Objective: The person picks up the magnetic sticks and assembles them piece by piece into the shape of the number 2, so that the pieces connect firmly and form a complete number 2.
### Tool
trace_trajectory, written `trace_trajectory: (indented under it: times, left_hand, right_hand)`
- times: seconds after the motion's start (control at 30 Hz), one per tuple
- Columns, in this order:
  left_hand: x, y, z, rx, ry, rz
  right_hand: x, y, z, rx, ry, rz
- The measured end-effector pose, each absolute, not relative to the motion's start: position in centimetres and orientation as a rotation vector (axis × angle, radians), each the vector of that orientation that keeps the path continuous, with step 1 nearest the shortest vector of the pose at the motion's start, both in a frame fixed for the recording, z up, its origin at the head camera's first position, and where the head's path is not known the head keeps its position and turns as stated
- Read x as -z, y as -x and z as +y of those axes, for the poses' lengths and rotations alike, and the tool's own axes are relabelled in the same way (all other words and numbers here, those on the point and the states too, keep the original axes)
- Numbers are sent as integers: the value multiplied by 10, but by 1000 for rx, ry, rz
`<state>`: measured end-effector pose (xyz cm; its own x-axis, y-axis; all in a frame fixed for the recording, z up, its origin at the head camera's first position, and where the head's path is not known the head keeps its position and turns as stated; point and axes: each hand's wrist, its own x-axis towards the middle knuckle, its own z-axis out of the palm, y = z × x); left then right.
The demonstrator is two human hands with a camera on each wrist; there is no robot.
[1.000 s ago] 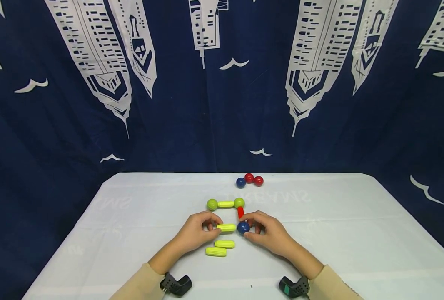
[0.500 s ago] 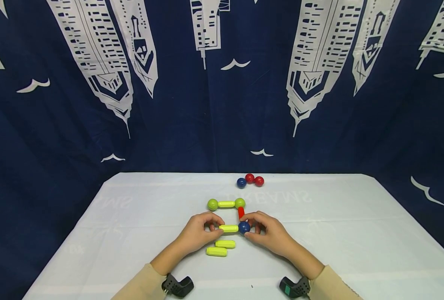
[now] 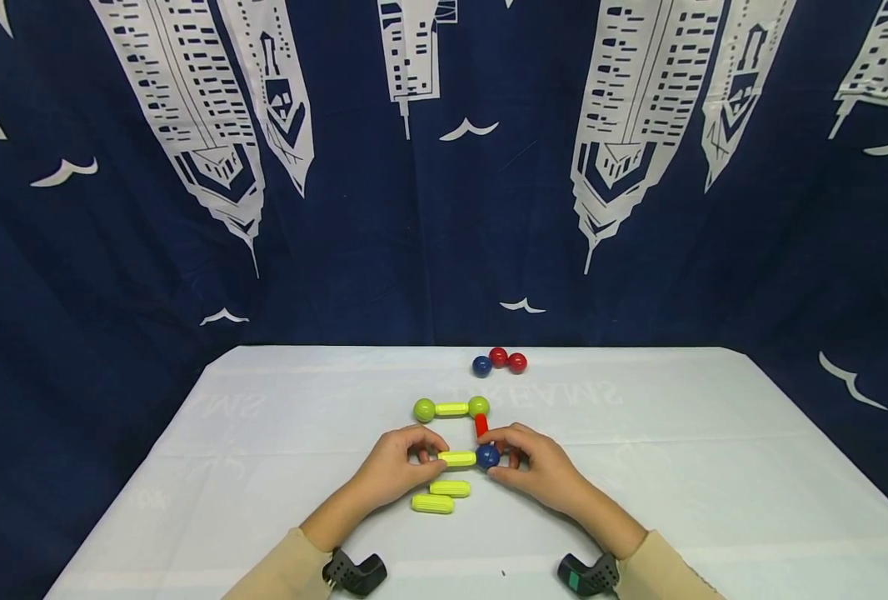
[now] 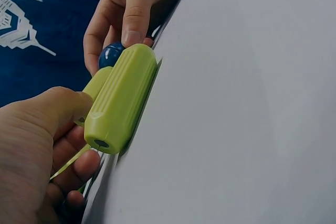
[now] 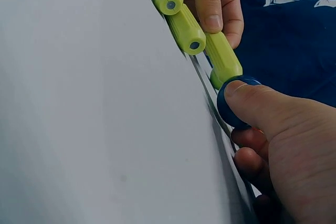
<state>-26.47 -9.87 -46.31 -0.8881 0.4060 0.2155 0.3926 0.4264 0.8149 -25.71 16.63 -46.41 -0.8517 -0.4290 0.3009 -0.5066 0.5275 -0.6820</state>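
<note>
My left hand pinches a yellow-green magnetic rod by its left end. The rod's other end meets a dark blue ball, which my right hand grips between thumb and fingers. From behind that ball a red rod runs back to a green ball. Another yellow-green rod links this to a second green ball on the left. In the right wrist view, my right thumb covers part of the blue ball.
Two loose yellow-green rods, one behind the other, lie just in front of my left fingers. Farther back sit a blue ball and two red balls. The white table ends at a dark blue patterned cloth.
My left hand has shifted slightly right with its rod, closing the small gap to the blue ball. My right hand and the ball have stayed nearly in place.
</note>
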Motion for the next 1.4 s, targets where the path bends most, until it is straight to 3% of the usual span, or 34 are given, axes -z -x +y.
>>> trace_trajectory:
  times: [0.53, 0.8, 1.07, 1.4]
  left_hand:
    - [461, 267, -101, -1474, -748, 2685]
    - [448, 281, -106, -1571, -626, 2716]
    - [427, 324, -96, -1510, -597, 2855]
    - [409, 376, -61, -1012, -709, 2783]
  right_hand:
    - [465, 258, 166, -1254, -793, -2654]
    - [466, 258, 166, -1250, -770, -2672]
    - [465, 258, 165, -1220, -763, -2701]
    - [466, 259, 166, -1209, -779, -2696]
